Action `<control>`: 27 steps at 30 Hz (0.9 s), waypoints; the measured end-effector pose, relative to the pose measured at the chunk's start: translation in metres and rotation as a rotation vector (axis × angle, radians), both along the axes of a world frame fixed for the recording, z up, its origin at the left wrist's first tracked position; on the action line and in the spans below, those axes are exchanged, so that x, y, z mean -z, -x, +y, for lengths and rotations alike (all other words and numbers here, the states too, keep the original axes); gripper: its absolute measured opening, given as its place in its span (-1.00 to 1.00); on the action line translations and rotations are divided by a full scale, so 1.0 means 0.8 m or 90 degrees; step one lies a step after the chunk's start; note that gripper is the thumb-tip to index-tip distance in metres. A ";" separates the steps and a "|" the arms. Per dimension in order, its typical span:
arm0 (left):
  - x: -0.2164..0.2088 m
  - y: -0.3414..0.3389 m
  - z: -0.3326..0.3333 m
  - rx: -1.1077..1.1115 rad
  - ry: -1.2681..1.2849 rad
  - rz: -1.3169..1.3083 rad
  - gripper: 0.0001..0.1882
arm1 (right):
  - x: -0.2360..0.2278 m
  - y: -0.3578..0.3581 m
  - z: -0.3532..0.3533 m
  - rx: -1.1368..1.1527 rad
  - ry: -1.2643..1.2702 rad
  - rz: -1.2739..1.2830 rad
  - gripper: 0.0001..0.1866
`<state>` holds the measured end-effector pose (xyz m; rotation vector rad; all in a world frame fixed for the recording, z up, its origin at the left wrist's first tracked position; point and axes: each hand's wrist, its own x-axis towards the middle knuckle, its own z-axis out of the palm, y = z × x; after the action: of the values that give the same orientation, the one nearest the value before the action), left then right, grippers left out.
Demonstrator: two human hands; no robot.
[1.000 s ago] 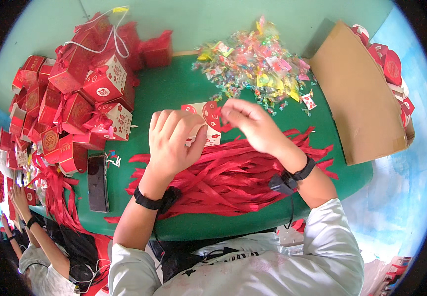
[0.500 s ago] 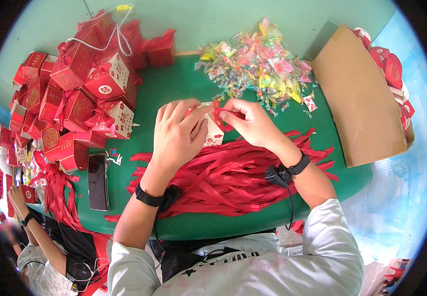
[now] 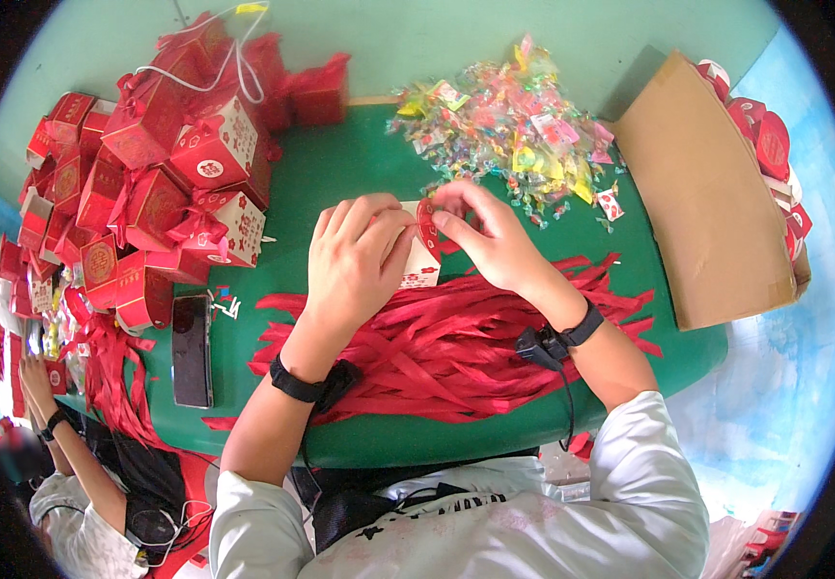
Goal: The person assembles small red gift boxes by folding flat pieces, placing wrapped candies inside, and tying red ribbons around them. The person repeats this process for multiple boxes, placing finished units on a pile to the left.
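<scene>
A small white-and-red candy box [image 3: 423, 270] with a red flower print stands on the green table, between my hands. My left hand [image 3: 353, 259] curls over its left side and top, hiding much of it. At the box's upper right edge, the thumb and fingertips of my right hand [image 3: 491, 241] grip a red flap [image 3: 427, 224]. Just in front of the box, under my wrists, lies a wide bundle of red ribbon strips [image 3: 427, 352].
Finished red boxes [image 3: 152, 212] are heaped at the left. Wrapped candies [image 3: 524, 135] pile up at the back. A cardboard carton [image 3: 702, 207] holding red pieces stands at the right. A phone [image 3: 192, 352] lies left of the ribbons. A co-worker's hand [image 3: 36, 386] shows far left.
My right hand has shifted slightly up, its thumb and fingers a little more spread around the red flap. My left hand has moved slightly right across the box top.
</scene>
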<state>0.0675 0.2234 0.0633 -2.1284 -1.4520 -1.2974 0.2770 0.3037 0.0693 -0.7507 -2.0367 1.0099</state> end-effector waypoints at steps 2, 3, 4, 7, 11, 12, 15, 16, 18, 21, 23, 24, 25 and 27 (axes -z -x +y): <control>0.000 -0.002 -0.002 -0.003 0.003 -0.024 -0.82 | 0.000 0.002 0.000 0.005 -0.181 0.017 -0.77; 0.001 -0.003 -0.003 -0.004 0.004 -0.028 -0.82 | 0.001 0.001 0.003 -0.018 -0.250 0.017 -0.75; 0.002 -0.004 -0.003 -0.005 0.005 -0.032 -0.82 | 0.001 0.001 0.005 -0.040 -0.319 0.017 -0.72; -0.001 -0.004 -0.003 0.014 -0.036 -0.005 -0.82 | 0.004 0.004 0.002 -0.062 -0.226 0.024 -0.74; -0.004 -0.002 -0.006 0.031 -0.025 -0.064 -0.80 | 0.006 0.002 0.004 -0.039 -0.237 0.007 -0.83; -0.005 -0.002 -0.007 0.031 -0.029 -0.088 -0.80 | 0.006 0.002 0.005 -0.042 -0.243 0.009 -0.84; -0.010 0.002 -0.008 0.019 -0.002 -0.104 -0.80 | 0.004 0.004 0.002 -0.062 -0.198 0.036 -0.83; -0.014 0.004 -0.007 0.019 0.008 -0.097 -0.80 | 0.003 0.005 0.002 -0.070 -0.172 0.048 -0.82; -0.022 0.005 -0.009 0.011 0.066 -0.087 -0.79 | 0.006 0.003 0.002 -0.063 -0.129 0.055 -0.81; -0.030 0.006 -0.012 0.000 0.190 -0.108 -0.76 | 0.006 0.001 0.002 -0.060 -0.104 0.049 -0.79; -0.026 0.006 -0.011 0.017 0.248 -0.161 -0.75 | 0.004 0.001 0.000 -0.065 -0.076 0.035 -0.78; -0.020 0.008 -0.009 0.029 0.243 -0.195 -0.74 | 0.003 0.001 0.000 -0.069 -0.049 0.024 -0.78; -0.012 0.012 -0.006 0.041 0.237 -0.230 -0.74 | 0.003 0.002 -0.001 -0.073 -0.023 0.014 -0.77; -0.008 0.016 -0.002 0.068 0.243 -0.288 -0.73 | 0.004 0.001 -0.001 -0.063 -0.035 0.011 -0.76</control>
<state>0.0549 0.2216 0.0697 -2.2626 -1.9171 -1.7468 0.2765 0.3028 0.0658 -0.6157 -2.0944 1.0086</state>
